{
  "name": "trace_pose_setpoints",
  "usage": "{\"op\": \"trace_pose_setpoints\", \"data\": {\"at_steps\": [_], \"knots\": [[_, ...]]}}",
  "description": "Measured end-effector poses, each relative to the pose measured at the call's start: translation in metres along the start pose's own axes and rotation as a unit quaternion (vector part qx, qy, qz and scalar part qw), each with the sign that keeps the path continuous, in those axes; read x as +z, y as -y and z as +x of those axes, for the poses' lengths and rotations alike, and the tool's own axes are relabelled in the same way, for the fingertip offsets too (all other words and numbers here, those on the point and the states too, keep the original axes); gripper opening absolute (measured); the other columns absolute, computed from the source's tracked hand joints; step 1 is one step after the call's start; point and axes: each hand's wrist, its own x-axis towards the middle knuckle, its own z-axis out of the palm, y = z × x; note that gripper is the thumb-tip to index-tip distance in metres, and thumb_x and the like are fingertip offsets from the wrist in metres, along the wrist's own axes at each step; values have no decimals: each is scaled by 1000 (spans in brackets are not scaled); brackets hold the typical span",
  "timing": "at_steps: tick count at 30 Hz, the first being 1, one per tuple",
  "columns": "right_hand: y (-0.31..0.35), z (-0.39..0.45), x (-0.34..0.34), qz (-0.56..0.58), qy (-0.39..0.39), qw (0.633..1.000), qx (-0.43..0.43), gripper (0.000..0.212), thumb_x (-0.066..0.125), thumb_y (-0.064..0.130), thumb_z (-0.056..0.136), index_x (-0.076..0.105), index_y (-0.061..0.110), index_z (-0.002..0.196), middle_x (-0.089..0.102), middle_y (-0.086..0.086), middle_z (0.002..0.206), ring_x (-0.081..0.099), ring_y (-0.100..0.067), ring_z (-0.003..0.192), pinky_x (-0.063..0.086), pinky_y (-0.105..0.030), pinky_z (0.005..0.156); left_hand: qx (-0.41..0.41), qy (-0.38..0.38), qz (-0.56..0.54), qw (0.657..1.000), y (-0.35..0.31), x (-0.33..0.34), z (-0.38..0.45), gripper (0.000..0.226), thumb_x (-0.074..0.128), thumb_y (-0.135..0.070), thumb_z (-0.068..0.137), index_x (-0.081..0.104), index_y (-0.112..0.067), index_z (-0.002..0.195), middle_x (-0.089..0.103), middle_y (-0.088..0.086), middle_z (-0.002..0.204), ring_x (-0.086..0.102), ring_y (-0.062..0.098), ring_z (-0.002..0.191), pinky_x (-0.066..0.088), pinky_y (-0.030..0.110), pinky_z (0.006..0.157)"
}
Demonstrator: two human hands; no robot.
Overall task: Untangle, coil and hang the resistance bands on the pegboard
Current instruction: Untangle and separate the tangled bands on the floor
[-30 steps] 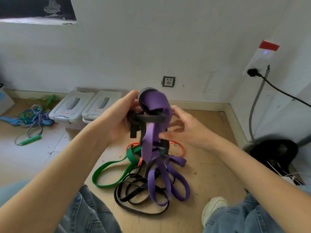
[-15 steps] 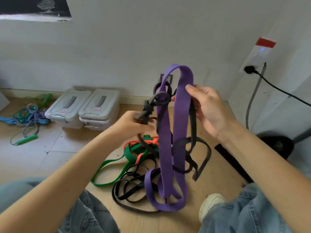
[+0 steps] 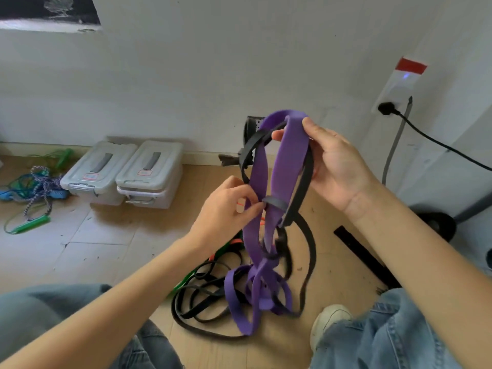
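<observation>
A: Right hand (image 3: 334, 166)?
B: Raised, thumb and fingers curled round the top loop of the purple band (image 3: 288, 166), with a black band (image 3: 303, 187) running under the same grip.

A: Left hand (image 3: 226, 209)?
B: Lower down, fingertips pinching a black strap where it crosses the purple band, about mid-height.

A: Where's the purple band overall?
B: Hanging from the right hand in front of the wall; lower end loops and knots with black bands onto the floor (image 3: 106, 251) between the knees.

A: Other bands?
B: Pile of black bands (image 3: 202, 296) on the floor, a green band (image 3: 191, 275) and an orange band (image 3: 234, 242) partly hidden behind the left forearm.

A: Background?
B: Two grey lidded plastic boxes (image 3: 125, 171) side by side against the wall. Further left, a jump rope with green handles (image 3: 32, 225) and tangled blue cord. Right wall has a black plug (image 3: 386, 109) in a white socket, cable trailing right. White shoe (image 3: 330, 318) at bottom, jeans on both knees.
</observation>
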Motion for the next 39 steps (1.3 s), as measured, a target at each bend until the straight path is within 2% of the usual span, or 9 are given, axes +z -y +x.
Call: {"op": "trace_pose_setpoints", "data": {"at_steps": [6,10,16,18,22,27,32,35,39], "knots": [[-9,1,0,0,16,1000,25,34,40,26,99,66,4,96,74,-7,90,67,-12,69,55,-22,61,199,-100,244,944,-24,3,-10,27,59,-38,80,50,-13,80,53,1,75,50,19,68,34,28,65],[-11,0,-2,23,30,999,37,32,40,26,99,63,4,103,73,-8,92,68,-12,72,54,-21,59,239,-89,198,946,-26,4,-10,14,59,-15,81,60,-13,95,62,6,91,52,18,80,42,27,69],[-12,8,-24,-202,-62,976,54,29,60,38,87,65,12,74,63,2,60,44,-5,38,36,-14,38,-59,-36,-92,993,-11,-33,14,14,58,-10,76,60,-23,72,62,-9,67,56,7,62,50,27,64],[-18,11,-35,-401,-86,909,77,38,59,47,85,62,13,67,62,5,54,40,-3,33,31,-12,36,-146,-124,-197,961,-8,-54,24,20,56,-12,77,59,-23,61,56,-7,58,51,9,59,43,24,60],[-35,12,-46,-757,24,642,121,41,60,50,83,64,10,86,69,-6,83,63,-17,69,49,-28,57,-120,-138,-384,905,-28,-83,29,15,60,-20,76,63,-23,62,55,-7,61,53,7,61,47,19,58],[-42,6,-23,-539,238,805,65,37,73,27,78,58,30,112,65,15,108,64,0,84,49,-13,71,-46,-55,-425,903,-60,-74,28,11,52,-5,91,54,-12,83,57,-7,60,51,8,59,46,17,58],[-45,0,-1,-457,181,870,33,45,71,49,68,60,24,104,68,5,95,66,-8,71,50,-20,59,-64,-70,-495,864,-58,-90,28,11,46,-6,94,48,-12,85,50,-6,54,39,6,48,31,14,42],[-48,-5,8,-397,243,883,61,49,70,32,78,50,34,122,62,8,113,67,-7,79,54,-23,64,-85,-43,-525,846,-53,-86,27,10,45,-6,95,49,-10,85,51,-4,57,39,6,47,31,13,42],[-53,-14,25,-272,197,942,-19,16,53,11,91,66,5,96,70,-4,75,65,-13,66,50,-18,57,-149,-24,-534,832,-37,-71,24,5,52,-15,92,55,-11,91,59,1,77,55,11,67,47,21,60]]}}
